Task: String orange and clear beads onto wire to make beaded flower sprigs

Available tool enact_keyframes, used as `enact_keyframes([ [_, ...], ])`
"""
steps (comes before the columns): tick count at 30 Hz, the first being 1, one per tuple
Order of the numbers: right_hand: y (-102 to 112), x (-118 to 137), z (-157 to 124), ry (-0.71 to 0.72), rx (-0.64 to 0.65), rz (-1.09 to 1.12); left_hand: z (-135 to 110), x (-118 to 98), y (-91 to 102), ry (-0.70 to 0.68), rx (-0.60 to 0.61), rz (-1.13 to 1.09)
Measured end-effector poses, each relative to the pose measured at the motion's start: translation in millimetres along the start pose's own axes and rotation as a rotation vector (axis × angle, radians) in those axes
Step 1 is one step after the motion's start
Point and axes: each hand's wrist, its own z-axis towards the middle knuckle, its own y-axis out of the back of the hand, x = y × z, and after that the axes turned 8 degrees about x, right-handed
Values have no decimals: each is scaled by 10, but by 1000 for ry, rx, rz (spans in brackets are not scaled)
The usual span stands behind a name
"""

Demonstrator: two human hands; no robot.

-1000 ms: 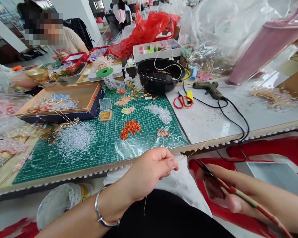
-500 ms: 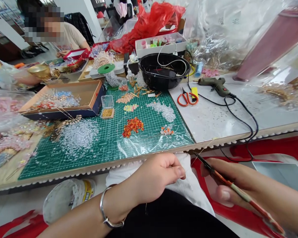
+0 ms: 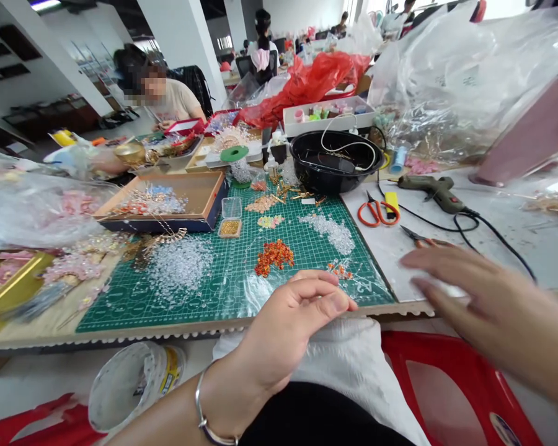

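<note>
My left hand (image 3: 297,322) hovers at the front edge of the green cutting mat (image 3: 204,297). Its fingers are curled with the thumb pressed to the forefinger; what they pinch is too thin to make out. A silver bangle sits on that wrist. My right hand (image 3: 483,297) is smeared by motion, with fingers stretched flat over the white board (image 3: 493,229). Dark-tipped pliers (image 3: 418,236) with reddish handles lie on the board just beyond its fingertips. A pile of orange beads (image 3: 274,257) and a small mixed heap (image 3: 338,270) lie on the mat near my left hand.
Clear beads (image 3: 179,266) spread over the mat's left. Orange scissors (image 3: 376,212), a glue gun (image 3: 430,188) with black cord and a black bowl (image 3: 335,161) stand behind. A brown box (image 3: 195,192) sits left. A white bucket (image 3: 130,384) and red stool (image 3: 446,384) are below. A person sits far left.
My right hand rose from beside my lap to over the white board and let go of the pliers, which now lie on it. The view tilted upward. My left hand stayed pinched.
</note>
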Motion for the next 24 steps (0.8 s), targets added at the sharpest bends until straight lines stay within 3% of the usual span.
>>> enact_keyframes([
  [3,-149,565,-60,184,236,562,38,-4,-47,-81,-24,9],
  [4,-213,708,-52,187,204,731,46,8,-66,-97,-26,26],
  [8,-419,979,14,24,208,1439,19,121,-114,-109,-33,89],
  [11,-472,1011,-26,-222,273,1733,-34,216,-70,-141,-83,145],
  [14,-472,979,-122,-515,315,1842,-29,237,119,-238,-165,197],
  [16,-480,919,-186,-603,312,1836,41,197,336,-325,-224,331],
  [19,-529,807,-268,-671,348,1763,233,112,708,-376,-326,940],
  [21,-570,750,-311,-692,405,1713,373,80,901,-330,-291,1297],
  [24,-614,713,-347,-688,454,1687,515,91,1027,-289,-162,1468],
])
